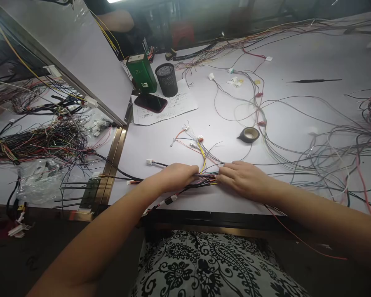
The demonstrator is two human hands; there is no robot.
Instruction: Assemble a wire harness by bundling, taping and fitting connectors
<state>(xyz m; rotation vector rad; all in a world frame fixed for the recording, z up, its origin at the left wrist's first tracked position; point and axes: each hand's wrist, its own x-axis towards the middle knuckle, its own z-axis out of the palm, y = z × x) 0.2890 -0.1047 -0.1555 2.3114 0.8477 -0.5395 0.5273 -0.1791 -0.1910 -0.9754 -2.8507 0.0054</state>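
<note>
A wire harness (207,178) of black, yellow, blue and other thin wires runs across the near part of the white table. My left hand (181,176) is closed on the bundle from the left. Just to its right, my right hand (239,178) is closed round the same wires, its fingertips hidden among them. Between and beyond the hands, branches with small connectors fan out, among them an orange-and-white connector (200,138). A white connector (149,162) on a black lead lies left of my left hand. Beyond my right hand rests a roll of black tape (249,135).
A phone (151,102) and a black mesh cup (167,79) rest on a printed sheet (182,105), beside a green box (141,73). Loose wires (327,144) sprawl at right. A thin black tool (313,81) lies farther back. An upright white panel (89,53) stands at left.
</note>
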